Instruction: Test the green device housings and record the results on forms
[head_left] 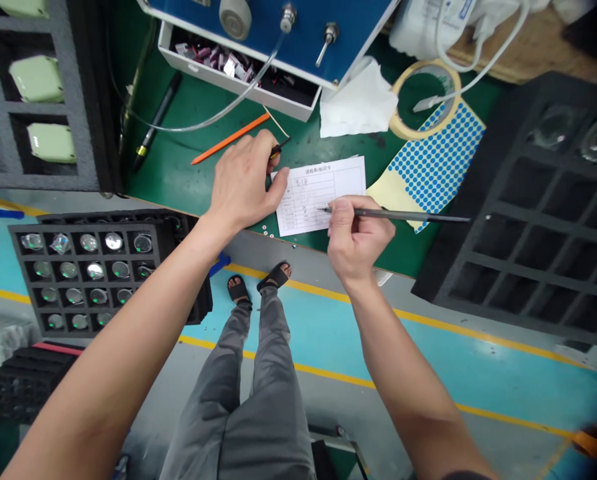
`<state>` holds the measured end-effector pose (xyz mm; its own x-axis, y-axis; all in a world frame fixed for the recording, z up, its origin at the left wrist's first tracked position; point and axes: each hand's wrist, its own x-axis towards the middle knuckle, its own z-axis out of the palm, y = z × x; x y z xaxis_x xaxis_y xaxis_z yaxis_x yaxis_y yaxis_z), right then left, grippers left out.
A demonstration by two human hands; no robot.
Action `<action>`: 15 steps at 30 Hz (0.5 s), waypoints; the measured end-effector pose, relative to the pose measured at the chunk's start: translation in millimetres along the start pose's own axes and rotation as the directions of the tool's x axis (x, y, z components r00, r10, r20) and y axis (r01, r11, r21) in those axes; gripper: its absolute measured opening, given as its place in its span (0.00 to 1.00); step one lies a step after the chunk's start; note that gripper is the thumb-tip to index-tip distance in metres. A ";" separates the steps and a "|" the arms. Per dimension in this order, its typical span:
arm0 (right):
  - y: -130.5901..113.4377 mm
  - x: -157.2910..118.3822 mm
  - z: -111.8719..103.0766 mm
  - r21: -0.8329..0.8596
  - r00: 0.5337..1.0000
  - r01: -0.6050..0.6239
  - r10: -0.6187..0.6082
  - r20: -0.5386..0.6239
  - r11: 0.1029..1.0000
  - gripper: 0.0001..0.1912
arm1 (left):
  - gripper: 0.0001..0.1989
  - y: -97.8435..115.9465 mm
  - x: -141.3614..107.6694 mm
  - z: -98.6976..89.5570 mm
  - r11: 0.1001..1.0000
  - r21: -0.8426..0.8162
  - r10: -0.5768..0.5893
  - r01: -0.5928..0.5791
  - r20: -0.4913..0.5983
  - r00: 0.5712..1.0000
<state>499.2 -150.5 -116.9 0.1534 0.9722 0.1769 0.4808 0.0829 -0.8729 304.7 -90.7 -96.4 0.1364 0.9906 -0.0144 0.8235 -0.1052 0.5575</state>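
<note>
In my right hand point(361, 237) is a slim dark pen point(413, 215), pinched between thumb and fingers, its tip over the lower middle of a white printed card point(348, 175). Some handwriting shows on the card's upper lines. My left hand point(243, 177) rests on the green bench, its thumb at the card's left edge. Its curled fingers close around a small black-and-yellow tool point(275, 152), mostly hidden, with a thin dark tip poking out. Just beyond that hand lies an orange stick point(231, 139).
A blue machine point(263, 20) stands over an open drawer point(243, 87) of small parts. Tape roll point(395, 100), blue-dot sticker sheet point(433, 160) and white tissue point(355, 100) lie at right. Black foam trays point(508, 233) flank the bench; another black pen point(158, 120) lies left.
</note>
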 end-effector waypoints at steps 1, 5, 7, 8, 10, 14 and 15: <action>0.1 -0.2 -0.2 -0.011 1.000 0.020 -0.020 -0.005 1.000 0.16 | 0.18 0.0 -0.1 0.1 1.000 0.004 -0.003 0.003 -0.001 1.000; 2.6 -2.3 0.1 -0.032 0.997 0.061 -0.062 -0.047 0.998 0.15 | 0.17 0.2 -0.7 0.6 1.000 0.024 -0.007 0.007 0.018 1.000; 3.8 -3.5 1.4 -0.006 0.997 0.049 -0.049 -0.062 0.999 0.15 | 0.16 0.2 -0.9 0.8 1.000 0.031 -0.009 0.007 0.035 0.999; 3.9 -3.8 2.1 0.025 0.996 0.042 -0.040 -0.078 0.999 0.15 | 0.16 0.2 -0.9 0.8 0.999 0.032 -0.010 0.009 0.039 0.999; 3.0 -3.0 2.7 0.113 0.990 0.040 -0.024 -0.142 0.993 0.14 | 0.17 0.4 -0.8 0.8 0.999 0.032 -0.011 0.010 0.036 0.999; 2.0 5.3 -0.9 0.179 0.952 0.067 -0.009 -0.305 0.982 0.12 | 0.17 0.5 -0.6 0.6 1.000 0.025 0.001 -0.001 0.008 1.000; 2.9 8.2 -2.4 0.161 0.942 0.072 -0.014 -0.334 0.984 0.12 | 0.17 0.0 -0.7 0.8 1.000 0.021 0.005 -0.005 0.000 1.000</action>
<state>503.8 -142.8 -116.9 0.4262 0.8419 0.3310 0.3451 0.1869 -0.9198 305.1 -91.4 -97.0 0.1399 0.9901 -0.0115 0.8344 -0.1116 0.5397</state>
